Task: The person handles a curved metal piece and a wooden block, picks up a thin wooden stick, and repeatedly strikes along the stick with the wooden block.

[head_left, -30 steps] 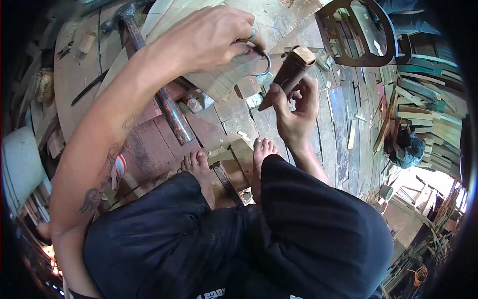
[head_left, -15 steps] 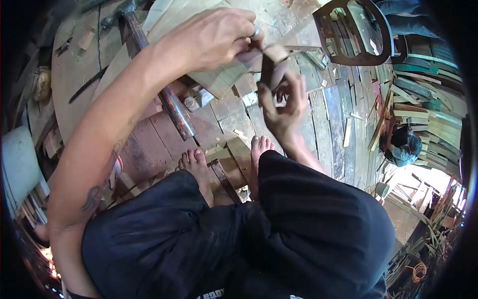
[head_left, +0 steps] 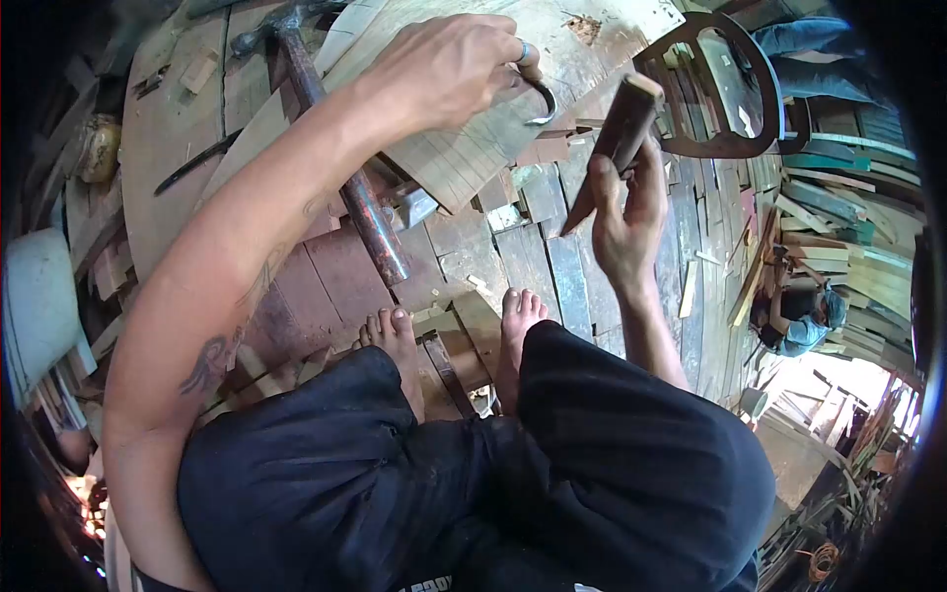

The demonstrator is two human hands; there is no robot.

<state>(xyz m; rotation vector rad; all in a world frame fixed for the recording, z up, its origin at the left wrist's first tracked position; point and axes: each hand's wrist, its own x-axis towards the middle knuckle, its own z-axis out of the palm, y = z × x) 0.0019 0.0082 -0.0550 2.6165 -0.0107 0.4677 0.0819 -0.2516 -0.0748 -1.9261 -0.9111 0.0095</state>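
With its fingers bent around a curved metal hook point(head_left: 542, 102), my left hand point(head_left: 462, 71) hovers over a pale wooden board point(head_left: 464, 163). A ring shows on one finger. To the right, my right hand point(head_left: 628, 212) holds a dark brown wooden piece point(head_left: 625, 120) with a pale cut end, tilted upward, its narrow tip pointing down to the left. The hook and the wooden piece are apart. Below my left forearm lies a hammer point(head_left: 375, 227) with a worn, reddish handle.
A dark curved wooden frame point(head_left: 725, 146) stands at the upper right. Wood strips point(head_left: 863, 266) are stacked at the right, near another person point(head_left: 804, 321). A white container point(head_left: 41, 306) is at the left. My bare feet point(head_left: 397, 340) rest below the board.
The wooden piece came close to the hook half a second ago. Now my right hand has carried it away to the right. The view has shifted slightly.
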